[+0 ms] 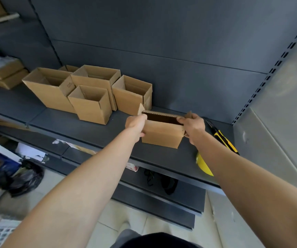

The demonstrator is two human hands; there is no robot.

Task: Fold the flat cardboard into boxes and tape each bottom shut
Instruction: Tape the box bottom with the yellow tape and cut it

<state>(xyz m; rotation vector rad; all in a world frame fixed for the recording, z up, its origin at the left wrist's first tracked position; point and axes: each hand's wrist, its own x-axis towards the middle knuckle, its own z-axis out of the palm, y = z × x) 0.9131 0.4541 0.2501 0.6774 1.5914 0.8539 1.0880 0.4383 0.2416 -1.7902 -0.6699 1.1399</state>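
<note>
Box held upright on shelf, right of finished boxes. Left hand and right hand fingers clamped on opposite ends. Cardboard judged light, stiff, crushable; best gripped at corners.

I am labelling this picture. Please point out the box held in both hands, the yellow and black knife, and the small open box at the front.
Held box [162, 136]: head view, its front wall.
Knife [223, 140]: head view, its handle.
Small open box [92, 110]: head view, its front wall.
</note>
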